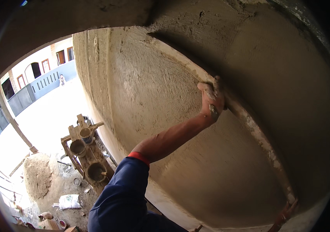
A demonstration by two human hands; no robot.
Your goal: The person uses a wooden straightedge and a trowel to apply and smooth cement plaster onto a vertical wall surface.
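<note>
A long straightedge [258, 134], smeared with plaster, slants across the rendered wall [161, 92] from upper middle to lower right. The fisheye lens bends its outline. My left hand [212, 98], caked with mortar, grips it around the middle, fingers curled over the edge. A dark blue sleeve with a red cuff covers that upper arm. At the straightedge's lower end, my right hand [287, 212] is closed on it; most of that arm is out of the picture. The wall is rough and streaky left of the straightedge, darker and smoother to its right.
Below left stands a wooden scaffold platform [91, 156] with mortar buckets [77, 147] and a round mortar tub [96, 172]. On the ground lie a sand heap [37, 174] and a white sack [69, 202]. A wooden post [12, 116] rises beyond; a small figure stands by the far wall.
</note>
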